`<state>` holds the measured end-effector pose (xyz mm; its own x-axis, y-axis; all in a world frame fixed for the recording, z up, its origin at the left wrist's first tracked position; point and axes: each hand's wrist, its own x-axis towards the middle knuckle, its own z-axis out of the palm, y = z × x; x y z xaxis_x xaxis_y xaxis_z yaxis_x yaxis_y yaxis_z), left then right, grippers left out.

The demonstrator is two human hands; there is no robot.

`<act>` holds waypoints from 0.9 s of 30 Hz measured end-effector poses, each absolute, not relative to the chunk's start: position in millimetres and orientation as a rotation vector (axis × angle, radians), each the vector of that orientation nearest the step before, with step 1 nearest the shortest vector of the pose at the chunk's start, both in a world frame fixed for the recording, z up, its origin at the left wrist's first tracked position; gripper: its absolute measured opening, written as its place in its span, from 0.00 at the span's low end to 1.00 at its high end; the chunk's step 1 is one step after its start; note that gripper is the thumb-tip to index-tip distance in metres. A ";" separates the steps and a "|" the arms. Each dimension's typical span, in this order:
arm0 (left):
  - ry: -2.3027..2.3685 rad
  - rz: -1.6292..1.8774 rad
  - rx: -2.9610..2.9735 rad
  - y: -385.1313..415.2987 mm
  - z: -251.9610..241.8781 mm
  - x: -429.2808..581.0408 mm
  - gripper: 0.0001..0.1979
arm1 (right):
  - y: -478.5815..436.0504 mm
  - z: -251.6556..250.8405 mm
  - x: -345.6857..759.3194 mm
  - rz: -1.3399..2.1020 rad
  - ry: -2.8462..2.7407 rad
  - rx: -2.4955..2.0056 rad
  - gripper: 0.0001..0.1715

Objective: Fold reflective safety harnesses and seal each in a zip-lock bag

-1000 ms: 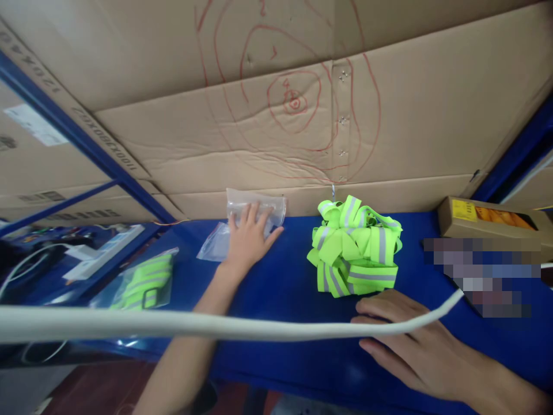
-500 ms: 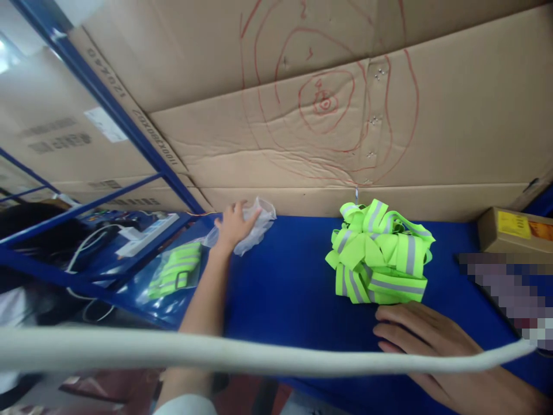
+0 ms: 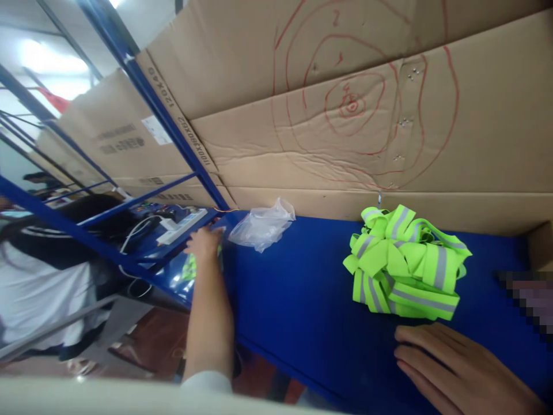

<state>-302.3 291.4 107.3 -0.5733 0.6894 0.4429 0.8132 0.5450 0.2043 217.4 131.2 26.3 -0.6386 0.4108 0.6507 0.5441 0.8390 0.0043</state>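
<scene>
My left hand (image 3: pixel 202 242) reaches over a clear bag holding a folded fluorescent green reflective strap (image 3: pixel 189 268) at the table's left end. Its fingers look apart, and the hand and forearm cover much of the bag; whether it touches the bag I cannot tell. A crumpled empty plastic bag (image 3: pixel 263 225) lies just right of that hand. A tangled heap of green reflective straps with grey stripes (image 3: pixel 408 262) sits on the blue table (image 3: pixel 298 288). Close in front of the heap, my right hand (image 3: pixel 462 366) is open, fingers stretched out and holding nothing.
Cardboard (image 3: pixel 328 144) with red hand-drawn rings stands behind the table. Blue metal frame bars (image 3: pixel 173 118) rise at the left, with a white power strip (image 3: pixel 182 226) and cables beyond. A person in white clothing (image 3: pixel 52 294) sits at far left. A pale band blurs the bottom edge.
My left hand has left the crumpled plastic bag and moved left to the bagged strap. The view has turned left. My right hand stays near the strap heap.
</scene>
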 end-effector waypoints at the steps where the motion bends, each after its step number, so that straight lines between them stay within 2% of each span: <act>1: -2.437 -0.643 -1.210 290.5 113.8 -299.4 0.23 | 131.6 29.0 215.0 -0.277 -2.360 -0.680 0.27; 4: -2.223 -0.849 -1.227 285.3 136.2 -275.9 0.27 | 133.5 32.2 213.9 -0.250 -2.379 -0.664 0.25; 6: -1.988 -0.950 -1.401 278.7 148.7 -242.3 0.27 | 133.9 31.4 217.0 -0.143 -2.384 -0.729 0.18; 8: -1.471 -1.121 -1.808 266.7 154.2 -194.8 0.25 | 133.7 31.5 220.2 0.029 -2.350 -0.841 0.13; 11: -0.921 -1.044 -2.351 235.6 143.5 -114.3 0.23 | 132.5 36.4 219.8 0.373 -2.214 -1.009 0.13; 15: -0.373 -0.715 -2.824 188.5 99.6 -39.6 0.20 | 131.3 43.5 210.1 0.871 -1.979 -1.146 0.11; 17: -0.361 -0.642 -2.772 176.4 76.4 -25.2 0.18 | 133.1 44.2 205.8 1.092 -1.870 -1.147 0.10; 20: -0.499 -0.672 -2.747 176.0 55.0 -20.3 0.22 | 138.2 45.8 204.5 1.390 -1.680 -1.232 0.11; 27: -0.602 -0.599 -2.791 176.5 63.9 -17.8 0.29 | 140.1 57.2 205.8 1.469 -1.510 -1.248 0.10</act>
